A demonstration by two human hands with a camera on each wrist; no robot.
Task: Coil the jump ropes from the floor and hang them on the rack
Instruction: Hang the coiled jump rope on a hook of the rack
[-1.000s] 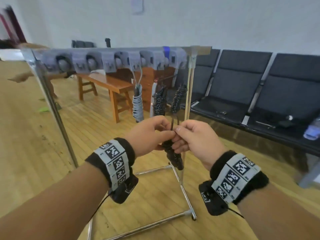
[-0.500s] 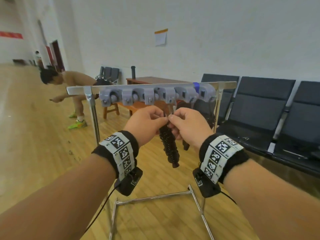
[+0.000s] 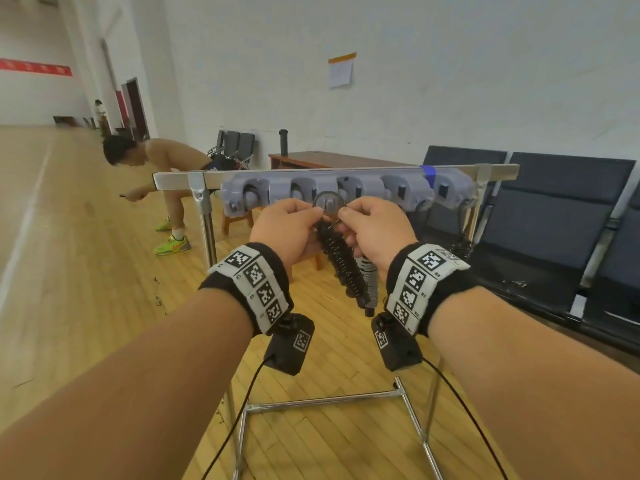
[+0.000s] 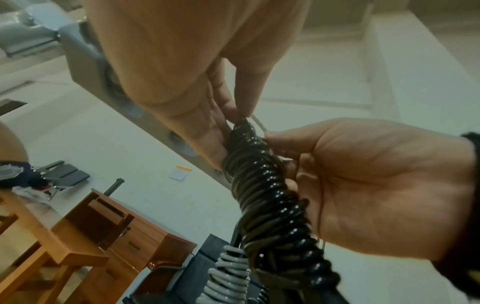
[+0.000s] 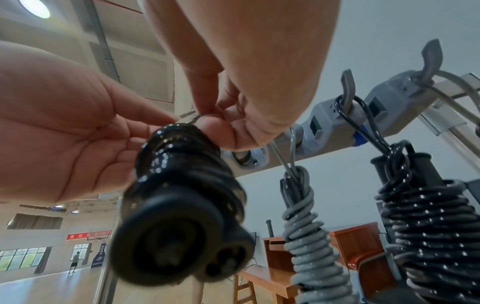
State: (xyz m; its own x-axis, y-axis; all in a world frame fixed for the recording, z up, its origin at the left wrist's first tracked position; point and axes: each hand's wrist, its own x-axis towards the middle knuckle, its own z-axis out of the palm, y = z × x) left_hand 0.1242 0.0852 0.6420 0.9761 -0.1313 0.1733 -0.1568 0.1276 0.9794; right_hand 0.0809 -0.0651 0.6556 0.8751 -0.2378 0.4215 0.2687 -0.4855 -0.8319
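Observation:
A black jump rope [image 3: 341, 263], coiled tight round its handles, hangs between my two hands in front of the rack [image 3: 346, 172]. My left hand [image 3: 317, 211] and right hand [image 3: 343, 213] each pinch one side of its thin loop [image 3: 327, 195], which is spread out against a grey hook holder [image 3: 360, 188]. The wrist views show the bundle [image 4: 265, 195] [image 5: 182, 195] with both hands pinching the loop at its top. A grey coiled rope [image 5: 311, 246] and another black one [image 5: 428, 226] hang from hooks [image 5: 348, 86] to the right.
The rack's metal base [image 3: 329, 398] lies on the wooden floor below my arms. Dark chairs [image 3: 554, 220] line the wall on the right. A wooden desk [image 3: 311, 159] stands behind the rack. A person [image 3: 166, 168] bends over at the back left.
Both hands have lifted the black bundle from chest height up to the hook strip. The loop, pinched together before, is now spread wide between the hands.

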